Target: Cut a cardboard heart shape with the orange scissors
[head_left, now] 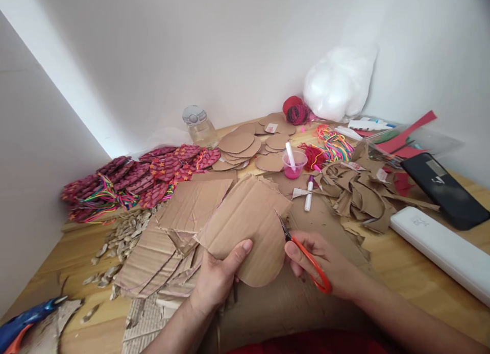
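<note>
The left hand point(220, 277) has its grip clenched on a brown corrugated cardboard piece point(248, 216): the thumb lies on top near the lower edge, and the fingers are hidden beneath. The piece is held just above the wooden worktop point(401, 272), in front of the person. Its lower edge is rounded and its upper edges are straight and ragged.

The right hand point(333, 264) grasps a pair of orange-handled scissors point(306, 257), fingers through the loops. The dark blades point up and to the left and meet the right edge of the cardboard piece, where a short cut shows.

Beneath and to the left of the held piece lie more flat cardboard sheets point(172, 231), overlapping one another. A heap of small pale scraps point(122, 236) sits just beyond them. Behind, a stack of brown cardboard discs point(239, 145) rests near a small pink plastic cup point(294, 165) with a white stick in it, and a white marker pen point(308, 196) lies close by. Curled cardboard offcuts point(360, 191) are piled to the right. At the far left is a row of red patterned discs point(153, 178) with bright cords. A long white box point(440, 247) and a black phone point(440, 188) lie at the right edge. A blue glue gun point(23, 321) shows at the lower left corner.
</note>
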Tool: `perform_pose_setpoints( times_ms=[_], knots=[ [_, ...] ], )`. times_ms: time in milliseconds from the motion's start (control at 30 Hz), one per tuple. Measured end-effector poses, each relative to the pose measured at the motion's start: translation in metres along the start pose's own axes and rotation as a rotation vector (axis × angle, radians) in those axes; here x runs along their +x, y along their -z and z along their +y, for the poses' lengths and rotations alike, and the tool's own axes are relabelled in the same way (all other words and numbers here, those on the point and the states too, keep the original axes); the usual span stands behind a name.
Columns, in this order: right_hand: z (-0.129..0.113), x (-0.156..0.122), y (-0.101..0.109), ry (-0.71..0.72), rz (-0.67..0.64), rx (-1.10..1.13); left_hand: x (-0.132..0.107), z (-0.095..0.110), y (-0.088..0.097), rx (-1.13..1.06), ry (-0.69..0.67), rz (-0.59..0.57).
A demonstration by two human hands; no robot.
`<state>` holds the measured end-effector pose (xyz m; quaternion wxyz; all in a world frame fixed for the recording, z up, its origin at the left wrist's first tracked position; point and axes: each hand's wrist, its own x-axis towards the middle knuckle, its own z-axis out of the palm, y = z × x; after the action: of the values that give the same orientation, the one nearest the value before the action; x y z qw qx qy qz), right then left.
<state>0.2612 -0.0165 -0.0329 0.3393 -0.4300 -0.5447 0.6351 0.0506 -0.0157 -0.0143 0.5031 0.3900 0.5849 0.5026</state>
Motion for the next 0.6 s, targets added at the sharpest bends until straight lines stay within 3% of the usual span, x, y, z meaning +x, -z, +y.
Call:
perform_pose_setpoints(
  times_ms=[200, 433, 600],
  knots=[
    [-0.0005, -0.0007, 0.0006, -0.054, 0.04, -0.019, -0.003, 0.001, 0.0011, 0.091, 0.011, -0.012],
    [-0.0019, 0.0007, -0.0009, -0.063, 0.064, 0.002, -0.002, -0.0011, -0.0006, -0.002, 0.04, -0.038],
    [0.0001, 0.0015, -0.0026, -0.056, 0.085, 0.006, -0.0058, 0.0014, -0.0031, 0.047, 0.05, -0.055]
  ],
)
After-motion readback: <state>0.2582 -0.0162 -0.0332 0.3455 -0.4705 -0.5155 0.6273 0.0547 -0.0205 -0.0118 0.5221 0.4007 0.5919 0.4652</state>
